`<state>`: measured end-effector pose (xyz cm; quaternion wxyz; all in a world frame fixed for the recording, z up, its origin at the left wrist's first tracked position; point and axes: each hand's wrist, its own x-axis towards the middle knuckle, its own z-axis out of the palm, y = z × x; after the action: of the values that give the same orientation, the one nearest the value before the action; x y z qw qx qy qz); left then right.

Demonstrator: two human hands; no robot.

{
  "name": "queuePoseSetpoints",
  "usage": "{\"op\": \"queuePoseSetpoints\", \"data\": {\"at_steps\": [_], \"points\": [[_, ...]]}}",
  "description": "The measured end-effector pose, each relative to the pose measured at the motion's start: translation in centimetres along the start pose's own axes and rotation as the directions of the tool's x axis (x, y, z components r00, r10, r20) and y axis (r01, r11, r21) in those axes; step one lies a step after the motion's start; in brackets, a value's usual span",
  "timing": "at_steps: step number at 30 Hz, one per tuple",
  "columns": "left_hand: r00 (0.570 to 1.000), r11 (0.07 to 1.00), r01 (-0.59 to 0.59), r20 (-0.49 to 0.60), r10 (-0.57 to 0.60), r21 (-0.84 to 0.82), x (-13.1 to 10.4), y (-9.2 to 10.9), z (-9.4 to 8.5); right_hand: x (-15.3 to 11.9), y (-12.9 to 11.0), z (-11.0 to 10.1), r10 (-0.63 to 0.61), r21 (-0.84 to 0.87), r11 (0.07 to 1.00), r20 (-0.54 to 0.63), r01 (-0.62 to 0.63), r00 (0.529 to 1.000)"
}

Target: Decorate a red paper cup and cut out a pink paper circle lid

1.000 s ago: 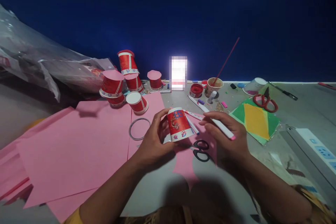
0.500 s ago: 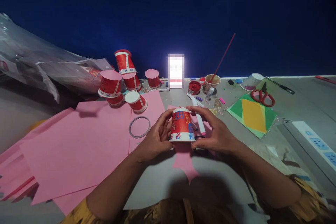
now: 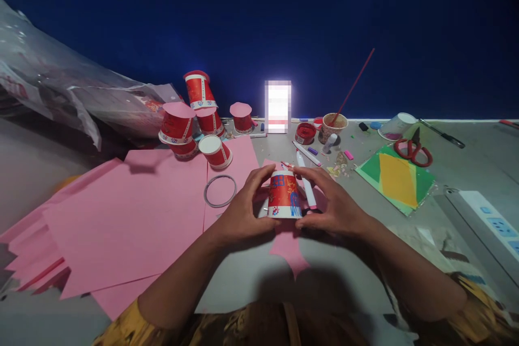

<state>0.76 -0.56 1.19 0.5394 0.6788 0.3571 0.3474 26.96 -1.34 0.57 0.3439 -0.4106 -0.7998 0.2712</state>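
Note:
Between my two hands is an upside-down red paper cup [image 3: 285, 194] with white bands and blue painted marks like a window. My left hand [image 3: 247, 205] grips its left side, thumb at the lower rim and fingers near the top. On the other side my right hand [image 3: 328, 200] holds it the same way. Under and behind the cup lies a cut pink paper piece [image 3: 290, 254], partly hidden. A white marker [image 3: 306, 178] with a pink end rests just behind my right fingers. Left of my left hand, a grey tape ring [image 3: 220, 191] lies on pink paper.
Pink sheets [image 3: 133, 216] spread across the left. Several red cups [image 3: 178, 127] stand behind them, some stacked. At the back are a lit, blurred screen [image 3: 278, 108], a red paint jar [image 3: 305, 133] and a brush cup [image 3: 334, 124]. Scissors [image 3: 413, 150] and a power strip [image 3: 494, 221] are right.
The view has shifted slightly, so the table items sit further right. The cup has turned a little between my hands, and my left fingers have straightened along its side.

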Motion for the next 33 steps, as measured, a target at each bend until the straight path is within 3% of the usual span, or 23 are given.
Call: {"op": "queuePoseSetpoints", "data": {"at_steps": [3, 9, 14, 16, 18, 20, 24, 26, 28, 33], "points": [[0.999, 0.998, -0.03, -0.025, 0.031, 0.046, 0.2, 0.3, 0.1, 0.0, -0.6, -0.1, -0.016, 0.025, 1.0, -0.033, 0.017, 0.999], [0.974, 0.975, 0.015, -0.225, 0.036, 0.223, 0.5, -0.1, 0.0, -0.5, -2.1, -0.4, -0.019, 0.062, 0.997, -0.29, 0.039, 0.957], [0.936, 0.933, -0.075, -0.299, 0.188, 0.352, 0.5, -0.9, 0.0, -1.0, -2.7, -0.3, -0.054, 0.062, 0.995, -0.364, 0.083, 0.93], [0.935, 0.972, -0.09, -0.319, 0.157, 0.216, 0.5, -1.0, 0.2, -1.3, -2.7, 0.0, 0.028, 0.15, 0.988, -0.409, 0.036, 0.912], [0.951, 0.994, -0.038, -0.309, 0.006, -0.099, 0.6, -1.0, 0.3, -1.4, -2.5, 0.3, 0.143, 0.281, 0.96, -0.443, -0.014, 0.885], [0.958, 0.896, 0.035, -0.242, -0.157, -0.442, 0.7, -1.1, 0.2, -1.3, -2.3, 0.5, 0.229, 0.391, 0.92, -0.47, -0.032, 0.852], [0.945, 0.5, 0.156, -0.019, -0.327, -0.852, 1.0, -1.4, 0.1, -0.7, -2.0, 0.6, 0.298, 0.481, 0.877, -0.522, -0.013, 0.799], [0.926, 0.289, 0.225, 0.111, -0.362, -0.931, 1.1, -1.6, 0.1, -0.5, -1.9, 0.5, 0.315, 0.497, 0.867, -0.51, -0.024, 0.8], [0.908, 0.15, 0.258, 0.186, -0.376, -0.954, 1.1, -1.8, 0.2, -0.6, -1.7, 0.5, 0.319, 0.494, 0.868, -0.485, -0.046, 0.814], [0.9, 0.006, 0.261, 0.241, -0.363, -0.965, 0.9, -2.2, 0.7, -1.3, -0.9, 0.9, 0.316, 0.458, 0.886, -0.483, -0.072, 0.816]]}}
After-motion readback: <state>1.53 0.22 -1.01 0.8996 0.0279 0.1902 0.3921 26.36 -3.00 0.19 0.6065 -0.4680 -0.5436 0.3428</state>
